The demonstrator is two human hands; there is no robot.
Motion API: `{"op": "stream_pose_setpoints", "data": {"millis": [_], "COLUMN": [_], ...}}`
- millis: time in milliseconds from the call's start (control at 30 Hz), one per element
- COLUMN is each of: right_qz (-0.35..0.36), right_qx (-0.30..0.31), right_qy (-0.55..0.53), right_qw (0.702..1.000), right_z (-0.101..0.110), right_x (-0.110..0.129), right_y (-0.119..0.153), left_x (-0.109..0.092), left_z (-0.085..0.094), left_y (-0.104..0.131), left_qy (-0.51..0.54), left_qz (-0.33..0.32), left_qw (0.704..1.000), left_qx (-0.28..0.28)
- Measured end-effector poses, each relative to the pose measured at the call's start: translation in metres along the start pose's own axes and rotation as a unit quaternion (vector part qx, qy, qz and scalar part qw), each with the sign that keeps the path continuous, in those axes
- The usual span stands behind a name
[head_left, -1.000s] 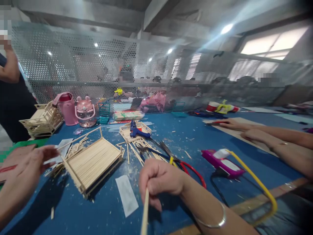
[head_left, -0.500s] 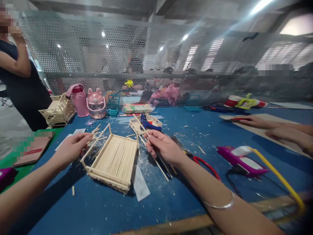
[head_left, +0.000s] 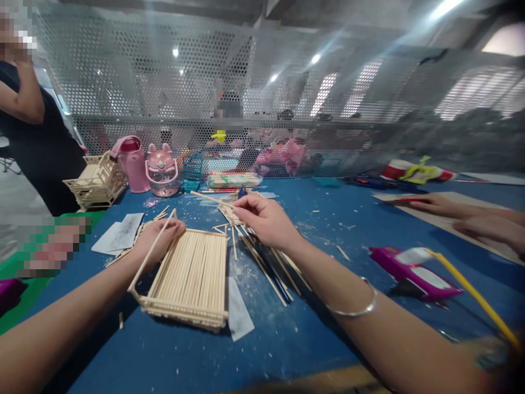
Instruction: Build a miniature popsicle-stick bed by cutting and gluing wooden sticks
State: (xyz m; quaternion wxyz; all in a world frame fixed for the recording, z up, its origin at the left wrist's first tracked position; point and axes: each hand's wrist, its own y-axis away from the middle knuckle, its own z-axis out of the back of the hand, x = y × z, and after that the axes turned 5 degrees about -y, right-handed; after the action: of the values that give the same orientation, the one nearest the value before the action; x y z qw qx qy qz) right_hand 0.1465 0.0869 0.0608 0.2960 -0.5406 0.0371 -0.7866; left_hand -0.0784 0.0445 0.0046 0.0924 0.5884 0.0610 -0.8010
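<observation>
Right hand point(head_left: 266, 221) pinches a wooden stick point(head_left: 212, 199) in its fingertips, forearm slanting in from the right; left hand point(head_left: 151, 236), fingers curled, reaches the stick-built tray's point(head_left: 192, 268) far left corner on the blue table point(head_left: 287, 350), its grip unclear from here.

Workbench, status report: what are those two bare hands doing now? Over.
Right hand: pinching thin pale wooden stick. Left hand: at left side of rectangular slatted pale-wood platform, grip unclear. Close by: white paper strip, right of platform.
</observation>
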Motion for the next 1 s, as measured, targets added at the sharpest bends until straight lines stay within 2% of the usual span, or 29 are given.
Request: {"op": "stream_pose_setpoints", "data": {"millis": [133,267,367,533,700,1000], "right_qz": [0.031,0.054,0.065,0.076,0.071,0.066], "right_qx": [0.003,0.002,0.005,0.006,0.014,0.022], "right_qy": [0.076,0.141,0.173,0.195,0.205,0.216], "right_qw": [0.997,0.989,0.983,0.978,0.976,0.974], "right_z": [-0.009,-0.016,-0.023,-0.032,-0.032,-0.031], "right_x": [-0.008,-0.008,-0.008,-0.01,-0.01,-0.012], "right_y": [0.0,0.009,0.011,0.01,0.009,0.01], "left_x": [0.002,0.01,0.009,0.004,0.009,0.009], "left_z": [0.001,0.005,0.008,0.009,0.008,0.005], "left_y": [0.004,0.002,0.004,0.007,0.002,0.001], "left_qy": [-0.013,0.002,0.007,0.031,0.099,0.1], "left_qz": [-0.032,-0.046,-0.044,-0.059,-0.06,-0.06], "left_qw": [0.999,0.999,0.999,0.997,0.993,0.993], "left_qx": [-0.013,0.019,0.032,-0.03,0.022,-0.018]}}
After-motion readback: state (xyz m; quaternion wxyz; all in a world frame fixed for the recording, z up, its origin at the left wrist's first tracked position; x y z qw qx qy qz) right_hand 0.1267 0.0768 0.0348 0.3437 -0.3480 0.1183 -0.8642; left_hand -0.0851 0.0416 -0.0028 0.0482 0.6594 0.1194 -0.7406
